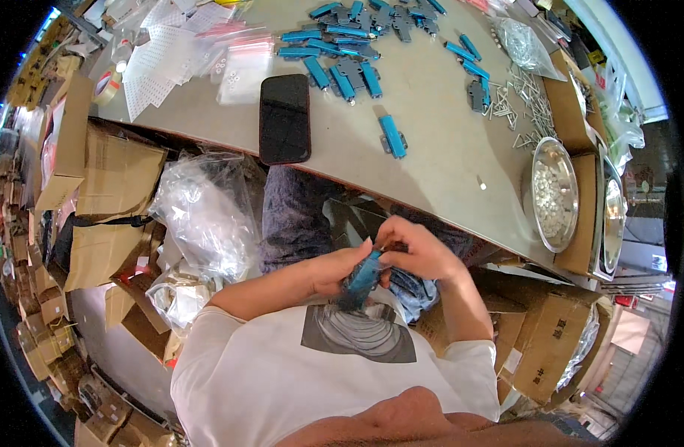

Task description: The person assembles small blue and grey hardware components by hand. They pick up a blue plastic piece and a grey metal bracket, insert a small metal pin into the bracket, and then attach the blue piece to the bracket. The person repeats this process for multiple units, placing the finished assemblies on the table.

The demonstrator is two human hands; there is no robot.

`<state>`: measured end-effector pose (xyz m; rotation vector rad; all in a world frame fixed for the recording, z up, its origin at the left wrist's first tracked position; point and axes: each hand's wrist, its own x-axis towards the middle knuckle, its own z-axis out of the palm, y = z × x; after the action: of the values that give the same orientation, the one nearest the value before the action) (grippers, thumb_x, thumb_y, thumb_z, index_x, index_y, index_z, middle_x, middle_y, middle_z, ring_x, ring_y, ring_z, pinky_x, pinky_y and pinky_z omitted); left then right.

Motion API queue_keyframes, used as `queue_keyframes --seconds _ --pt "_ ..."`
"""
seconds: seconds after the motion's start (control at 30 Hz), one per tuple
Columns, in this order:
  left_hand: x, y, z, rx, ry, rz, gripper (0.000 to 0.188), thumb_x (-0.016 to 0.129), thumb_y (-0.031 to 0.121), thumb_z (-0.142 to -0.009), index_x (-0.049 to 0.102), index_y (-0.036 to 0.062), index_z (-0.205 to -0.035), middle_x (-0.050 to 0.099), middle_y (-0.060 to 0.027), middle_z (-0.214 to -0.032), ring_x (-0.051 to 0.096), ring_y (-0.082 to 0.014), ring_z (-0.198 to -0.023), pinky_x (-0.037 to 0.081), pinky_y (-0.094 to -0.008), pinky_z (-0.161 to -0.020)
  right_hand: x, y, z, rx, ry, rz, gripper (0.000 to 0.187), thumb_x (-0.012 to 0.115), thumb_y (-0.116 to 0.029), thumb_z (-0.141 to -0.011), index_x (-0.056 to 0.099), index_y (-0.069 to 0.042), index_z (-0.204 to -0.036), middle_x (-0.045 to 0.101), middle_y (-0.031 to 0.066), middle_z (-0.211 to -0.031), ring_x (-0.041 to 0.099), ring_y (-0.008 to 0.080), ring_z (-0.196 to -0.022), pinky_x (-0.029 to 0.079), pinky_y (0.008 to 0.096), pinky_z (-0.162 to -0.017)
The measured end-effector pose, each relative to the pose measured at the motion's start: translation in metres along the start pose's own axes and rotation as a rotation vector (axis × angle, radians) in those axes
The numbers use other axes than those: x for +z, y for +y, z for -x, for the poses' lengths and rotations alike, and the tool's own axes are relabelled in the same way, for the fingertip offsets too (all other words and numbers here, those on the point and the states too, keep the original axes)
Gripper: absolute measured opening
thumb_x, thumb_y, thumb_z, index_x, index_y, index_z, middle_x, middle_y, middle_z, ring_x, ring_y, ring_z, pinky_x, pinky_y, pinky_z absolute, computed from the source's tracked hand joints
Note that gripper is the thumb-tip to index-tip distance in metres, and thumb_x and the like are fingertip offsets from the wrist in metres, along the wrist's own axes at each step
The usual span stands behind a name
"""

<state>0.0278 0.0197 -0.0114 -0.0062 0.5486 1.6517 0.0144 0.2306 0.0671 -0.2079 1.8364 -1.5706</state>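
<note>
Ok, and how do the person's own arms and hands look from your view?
The left hand and right hand are bare, without gloves, and no watch or band shows at either wrist. The forearms are uncovered below short white sleeves, part of a white T-shirt with a greyish printed picture. Rings: too small to tell.

A pale grey tabletop (446, 160) spans the far side, soft shadows lying across it. Cardboard boxes (118, 175) crowd the left around a patch of grey floor (125, 354); a brown carton (539, 343) sits near right.
</note>
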Motion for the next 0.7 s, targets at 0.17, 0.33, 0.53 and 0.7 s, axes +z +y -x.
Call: queue_keyframes --seconds 0.17,0.33,0.53,0.7 --pt "-0.006 -0.004 0.001 -0.003 -0.020 0.147 0.082 0.029 0.075 -0.087 0.046 0.0088 -0.132 0.060 -0.0123 -0.115 0.062 -0.0230 -0.103 0.057 -0.0430 -0.078 0.019 0.005 -0.001 -0.413 0.013 0.382 0.026 0.073 -0.014 -0.081 0.064 -0.005 -0.105 0.066 0.0103 -0.098 0.060 0.0272 -0.096 0.045 0.0388 -0.084" --pt "0.005 -0.002 0.007 0.062 0.051 0.211 0.077 0.028 0.071 -0.090 0.037 0.0140 -0.141 0.052 -0.0098 -0.131 0.058 -0.0228 -0.113 0.055 -0.0437 -0.086 0.035 0.012 0.007 -0.372 0.179 0.577 0.036 0.078 -0.012 -0.071 0.069 -0.009 -0.105 0.066 0.0057 -0.107 0.056 0.0256 -0.104 0.037 0.0386 -0.091" --pt "0.007 -0.007 0.009 0.091 0.115 0.143 0.069 0.029 0.065 -0.094 0.033 0.0174 -0.144 0.051 -0.0079 -0.132 0.055 -0.0209 -0.117 0.052 -0.0404 -0.093 0.038 0.024 0.004 -0.453 0.212 0.585 0.028 0.078 -0.010 -0.071 0.070 -0.011 -0.098 0.068 0.0017 -0.103 0.058 0.0212 -0.105 0.033 0.0383 -0.089" --pt "0.006 -0.007 0.008 0.146 0.006 0.179 0.067 0.032 0.062 -0.096 0.033 0.0155 -0.144 0.051 -0.0086 -0.130 0.055 -0.0197 -0.118 0.052 -0.0384 -0.095 0.045 0.040 0.005 -0.504 0.316 0.627 0.022 0.078 -0.011 -0.071 0.070 -0.012 -0.091 0.069 -0.0010 -0.095 0.060 0.0202 -0.098 0.032 0.0379 -0.086"
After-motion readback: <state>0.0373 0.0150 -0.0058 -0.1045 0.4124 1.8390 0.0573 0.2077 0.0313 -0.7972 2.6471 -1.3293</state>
